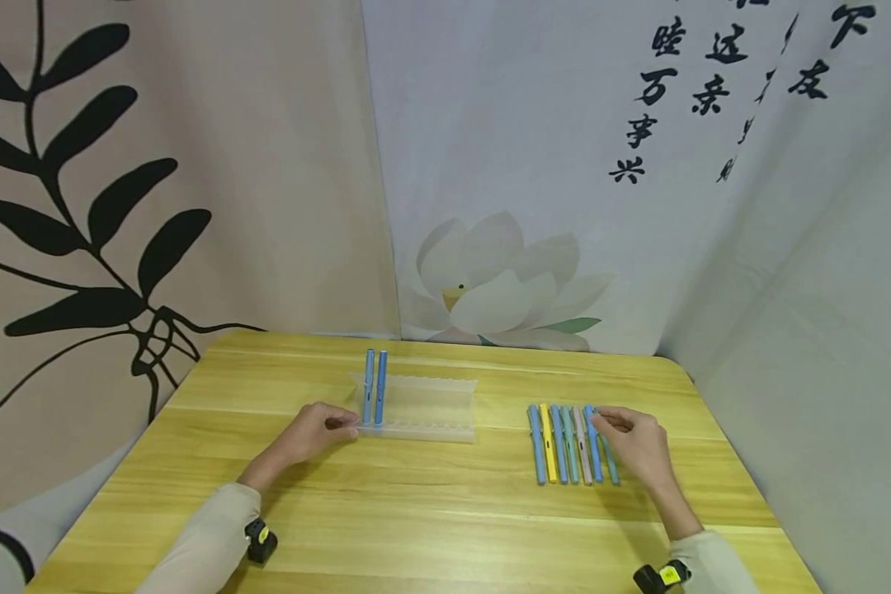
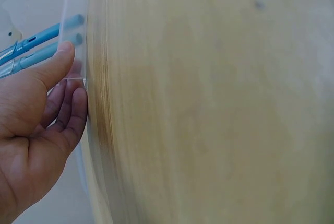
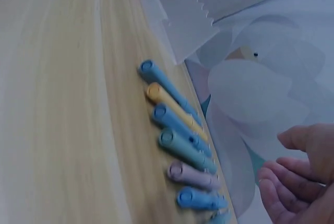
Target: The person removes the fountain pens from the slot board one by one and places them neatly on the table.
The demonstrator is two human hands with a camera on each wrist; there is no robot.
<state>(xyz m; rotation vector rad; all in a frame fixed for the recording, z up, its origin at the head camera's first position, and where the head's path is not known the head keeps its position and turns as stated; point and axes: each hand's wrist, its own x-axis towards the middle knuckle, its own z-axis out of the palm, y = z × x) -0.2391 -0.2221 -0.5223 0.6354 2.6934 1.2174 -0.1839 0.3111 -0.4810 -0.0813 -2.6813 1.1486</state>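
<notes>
A clear plastic pen rack with a scalloped edge stands left of the table's middle. Two blue pens, a lighter one and a darker one, lean in its left end. My left hand pinches the rack's near left corner, thumb on top and fingers below in the left wrist view. To the right lies a row of several pens: blue, yellow, teal, pinkish grey and others. My right hand hovers at the row's right end, over a teal pen, its fingers loosely bent and holding nothing.
The wooden table runs back to a curtain with a printed lotus and dark lettering. Another curtain with black leaves hangs at the left. Both wrists wear small black cameras.
</notes>
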